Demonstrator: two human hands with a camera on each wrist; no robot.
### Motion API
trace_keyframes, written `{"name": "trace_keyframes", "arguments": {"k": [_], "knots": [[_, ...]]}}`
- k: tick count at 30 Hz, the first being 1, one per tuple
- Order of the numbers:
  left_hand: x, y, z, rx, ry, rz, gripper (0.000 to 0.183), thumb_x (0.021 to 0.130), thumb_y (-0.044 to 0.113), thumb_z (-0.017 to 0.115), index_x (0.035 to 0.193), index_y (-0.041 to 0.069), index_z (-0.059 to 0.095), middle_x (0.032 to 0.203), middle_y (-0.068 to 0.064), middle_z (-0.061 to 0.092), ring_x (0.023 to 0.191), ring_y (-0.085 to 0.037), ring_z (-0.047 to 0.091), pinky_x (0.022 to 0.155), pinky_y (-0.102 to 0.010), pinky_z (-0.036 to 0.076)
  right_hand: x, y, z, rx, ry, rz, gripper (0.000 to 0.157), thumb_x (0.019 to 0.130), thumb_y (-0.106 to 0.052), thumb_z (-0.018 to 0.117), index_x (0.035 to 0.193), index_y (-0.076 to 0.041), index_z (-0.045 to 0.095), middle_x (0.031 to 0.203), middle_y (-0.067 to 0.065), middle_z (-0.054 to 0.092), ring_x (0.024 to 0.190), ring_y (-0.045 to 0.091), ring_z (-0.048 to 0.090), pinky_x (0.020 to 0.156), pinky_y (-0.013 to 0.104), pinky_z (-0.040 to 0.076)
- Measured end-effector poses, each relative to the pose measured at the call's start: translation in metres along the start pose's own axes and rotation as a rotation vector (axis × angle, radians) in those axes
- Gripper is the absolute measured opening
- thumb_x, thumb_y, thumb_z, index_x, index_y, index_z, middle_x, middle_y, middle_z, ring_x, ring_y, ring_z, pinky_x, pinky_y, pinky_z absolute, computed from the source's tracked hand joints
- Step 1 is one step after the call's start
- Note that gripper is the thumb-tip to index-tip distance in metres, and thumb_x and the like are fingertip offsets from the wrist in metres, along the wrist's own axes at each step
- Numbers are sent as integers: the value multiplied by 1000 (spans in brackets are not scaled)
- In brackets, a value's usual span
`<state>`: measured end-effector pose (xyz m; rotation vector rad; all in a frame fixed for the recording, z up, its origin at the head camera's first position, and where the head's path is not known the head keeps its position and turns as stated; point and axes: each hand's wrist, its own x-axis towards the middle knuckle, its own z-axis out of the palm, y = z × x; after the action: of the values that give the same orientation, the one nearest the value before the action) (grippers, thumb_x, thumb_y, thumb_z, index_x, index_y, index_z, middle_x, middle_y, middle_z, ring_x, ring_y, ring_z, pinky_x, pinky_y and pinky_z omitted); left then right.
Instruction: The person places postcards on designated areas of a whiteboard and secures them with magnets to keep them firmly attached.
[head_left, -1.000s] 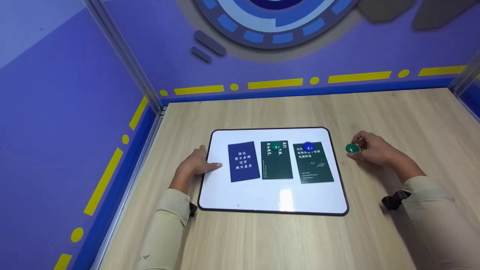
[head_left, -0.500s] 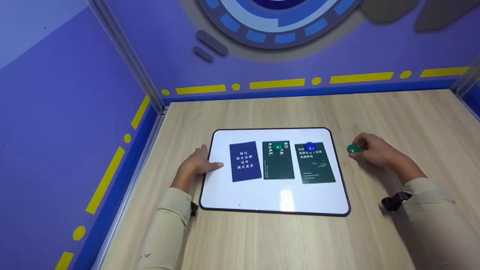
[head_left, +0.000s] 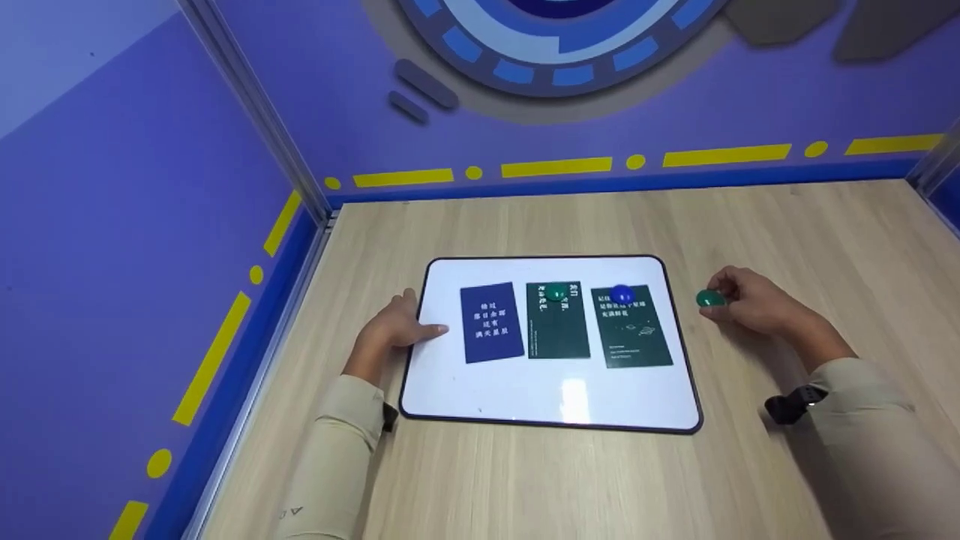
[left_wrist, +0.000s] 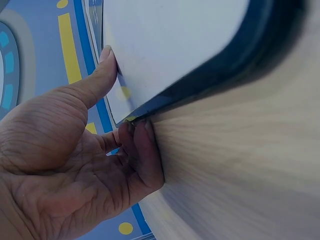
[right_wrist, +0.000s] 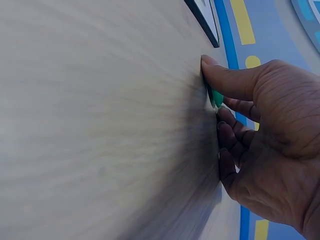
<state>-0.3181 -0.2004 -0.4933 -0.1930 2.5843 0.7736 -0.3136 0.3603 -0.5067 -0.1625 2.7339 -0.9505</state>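
A whiteboard with a dark rim lies flat on the table. My left hand holds its left edge, thumb on the white surface and curled fingers against the rim, as the left wrist view shows. To the right of the board, my right hand pinches a round green magnet at table level. Three cards lie on the board: a blue card, a middle green card under another green magnet, and a right green card under a blue magnet.
The wooden table meets a purple wall with yellow marks at the back and left. A metal post stands in the left back corner. Dark wrist straps sit at both cuffs.
Both hands keep their places and holds. The whole scene shifts very slightly to the right in the head view; the cards and magnets on the board stay put.
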Motion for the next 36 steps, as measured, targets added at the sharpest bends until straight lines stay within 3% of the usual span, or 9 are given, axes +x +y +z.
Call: {"name": "trace_keyframes", "arguments": {"k": [11,18,36], "knots": [[1,-2,1,5,-1,19,109,99,42,76,170,-4,7,178,-28,10,167,-44,14,136,-55,17,-2,0,1,14,-20,38,45,101,-23,73,136,-1,53,130,25,59,112,36,55,91,39,49],[2,-2,1,29,9,20,109,99,44,75,170,-4,8,178,-29,13,167,-45,17,136,-55,20,-2,2,2,13,3,7,46,101,-22,74,134,3,53,122,23,58,105,31,53,82,29,46],[2,-3,0,38,-17,42,110,99,46,75,170,-4,7,178,-29,11,167,-45,14,136,-56,18,-5,2,5,16,15,41,48,102,-25,72,138,1,52,125,23,56,111,36,52,89,37,47]]}}
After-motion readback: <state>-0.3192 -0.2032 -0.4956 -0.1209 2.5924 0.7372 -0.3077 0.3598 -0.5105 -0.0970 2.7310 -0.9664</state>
